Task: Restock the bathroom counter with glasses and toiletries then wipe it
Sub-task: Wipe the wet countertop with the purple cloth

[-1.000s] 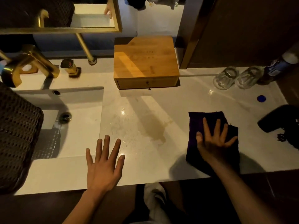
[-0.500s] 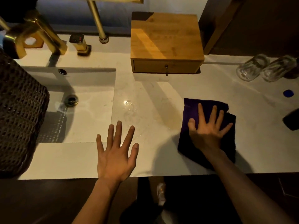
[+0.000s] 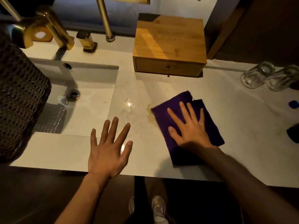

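A folded purple cloth lies flat on the white marble counter. My right hand presses down on it with fingers spread. A yellowish wet patch shows at the cloth's left edge, and water droplets glisten further left. My left hand rests flat on the counter near its front edge, fingers apart, holding nothing. Two clear glasses stand upside down at the far right.
A wooden drawer box stands at the back. The sink basin with gold faucet lies to the left, a dark woven basket beside it. A blue cap and a dark object sit at the right edge.
My right hand has slid the purple cloth leftward across the counter to the yellowish patch. My left hand stays flat near the front edge.
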The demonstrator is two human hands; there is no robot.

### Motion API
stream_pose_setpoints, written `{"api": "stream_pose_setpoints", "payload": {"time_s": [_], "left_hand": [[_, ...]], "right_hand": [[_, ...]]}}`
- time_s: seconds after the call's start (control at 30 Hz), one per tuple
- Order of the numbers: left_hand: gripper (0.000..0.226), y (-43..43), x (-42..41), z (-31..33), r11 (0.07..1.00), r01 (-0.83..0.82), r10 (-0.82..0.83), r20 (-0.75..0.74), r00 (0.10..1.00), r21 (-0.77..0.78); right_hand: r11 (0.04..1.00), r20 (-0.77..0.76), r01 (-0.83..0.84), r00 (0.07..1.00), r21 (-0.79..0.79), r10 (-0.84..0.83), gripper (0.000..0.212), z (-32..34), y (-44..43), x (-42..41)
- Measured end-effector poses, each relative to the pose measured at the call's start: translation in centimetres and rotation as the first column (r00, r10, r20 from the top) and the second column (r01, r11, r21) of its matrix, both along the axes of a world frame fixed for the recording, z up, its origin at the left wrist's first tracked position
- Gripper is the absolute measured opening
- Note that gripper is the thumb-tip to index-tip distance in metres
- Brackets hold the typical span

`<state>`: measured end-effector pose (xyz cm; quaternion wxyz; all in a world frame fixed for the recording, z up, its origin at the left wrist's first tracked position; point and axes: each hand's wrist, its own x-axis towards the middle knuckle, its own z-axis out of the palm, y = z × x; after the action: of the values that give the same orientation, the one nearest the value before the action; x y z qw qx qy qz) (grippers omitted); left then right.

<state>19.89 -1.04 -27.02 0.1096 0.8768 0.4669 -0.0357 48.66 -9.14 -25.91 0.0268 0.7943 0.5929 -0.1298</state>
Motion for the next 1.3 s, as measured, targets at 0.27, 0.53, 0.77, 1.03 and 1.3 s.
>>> {"api": "stream_pose_setpoints", "payload": {"time_s": [0.27,0.53,0.77,1.03,1.3], "left_hand": [[0.058,-2.1,0.3,0.3,0.987,-0.159,0.159,-0.037,0.987,0.005],[0.060,-1.6,0.4,0.2,0.990,-0.143,0.143,-0.033,0.989,0.001],[0.061,-1.3,0.3,0.2,0.989,-0.146,0.146,-0.049,0.988,0.007],[0.060,-1.4,0.2,0.1,0.989,-0.150,0.150,-0.036,0.988,0.015],[0.061,-1.5,0.1,0.0,0.987,-0.160,0.160,-0.011,0.987,0.019]], "right_hand": [[0.985,0.050,0.168,0.985,-0.039,-0.166,0.066,0.0,-5.9,4.7],[0.989,0.061,0.147,0.987,0.032,-0.149,0.063,-0.1,3.6,6.2],[0.977,0.102,-0.203,0.975,0.065,0.195,0.065,-0.3,11.5,1.4],[0.906,0.013,-0.422,0.907,0.021,0.422,0.065,-0.2,4.3,0.2],[0.935,0.028,-0.355,0.934,-0.020,0.355,0.066,0.5,-5.5,7.2]]}}
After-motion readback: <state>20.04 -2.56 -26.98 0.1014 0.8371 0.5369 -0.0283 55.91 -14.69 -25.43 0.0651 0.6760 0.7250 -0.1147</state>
